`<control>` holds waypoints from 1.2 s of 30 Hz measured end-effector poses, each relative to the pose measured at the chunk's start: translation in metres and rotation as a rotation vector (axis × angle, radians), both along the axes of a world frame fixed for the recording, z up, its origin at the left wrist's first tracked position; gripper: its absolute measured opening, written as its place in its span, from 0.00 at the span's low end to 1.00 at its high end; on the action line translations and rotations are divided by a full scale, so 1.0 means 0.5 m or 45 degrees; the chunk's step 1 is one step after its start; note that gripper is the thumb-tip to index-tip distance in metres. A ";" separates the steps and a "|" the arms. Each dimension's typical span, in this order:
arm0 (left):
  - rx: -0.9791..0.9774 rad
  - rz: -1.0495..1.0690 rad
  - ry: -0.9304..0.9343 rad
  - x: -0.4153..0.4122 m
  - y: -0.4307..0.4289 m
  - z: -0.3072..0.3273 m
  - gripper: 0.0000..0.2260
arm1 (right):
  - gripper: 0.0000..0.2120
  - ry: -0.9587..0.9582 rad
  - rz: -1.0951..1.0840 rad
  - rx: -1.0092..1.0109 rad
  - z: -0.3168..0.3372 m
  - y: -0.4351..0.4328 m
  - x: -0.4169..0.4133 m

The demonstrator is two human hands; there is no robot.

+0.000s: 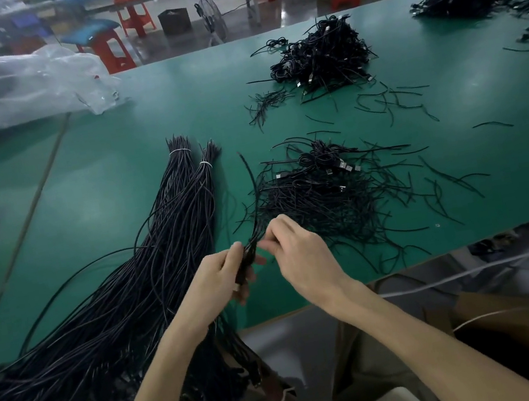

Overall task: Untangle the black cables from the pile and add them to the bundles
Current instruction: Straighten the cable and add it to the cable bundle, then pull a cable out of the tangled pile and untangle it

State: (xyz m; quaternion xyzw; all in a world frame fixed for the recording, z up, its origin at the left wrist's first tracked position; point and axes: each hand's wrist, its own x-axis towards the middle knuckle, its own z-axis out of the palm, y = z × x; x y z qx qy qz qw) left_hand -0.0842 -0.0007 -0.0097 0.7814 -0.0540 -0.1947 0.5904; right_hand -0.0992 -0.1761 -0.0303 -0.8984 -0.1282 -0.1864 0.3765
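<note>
Left grip (223, 276) clenched round few black cables (250, 249); right grip (299, 253) pinching same strands, above desk (172, 111) front edge. Tied bundles (165, 237) at left already thick. Near pile (321, 198) sizeable, far pile (319, 53) untouched: much left.

A green counter (171, 104) carried tied bundles (168, 215) at left, a tangled pile (317, 192) at centre, another heap (319, 53) above, and a plastic bag (13, 91) upper left.
</note>
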 end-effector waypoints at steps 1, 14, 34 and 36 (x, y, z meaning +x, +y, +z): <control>0.045 -0.033 -0.104 -0.001 0.004 0.006 0.20 | 0.09 -0.040 -0.001 -0.031 0.005 -0.005 0.003; 0.290 -0.144 -1.104 -0.004 0.027 0.061 0.07 | 0.12 0.155 0.323 0.278 0.040 0.008 0.015; -0.170 -0.195 -0.188 0.011 0.041 0.050 0.13 | 0.08 0.149 0.156 0.238 0.012 0.000 0.012; -0.047 -0.214 -0.319 0.014 0.044 0.046 0.14 | 0.08 0.164 0.158 0.301 0.014 0.008 0.014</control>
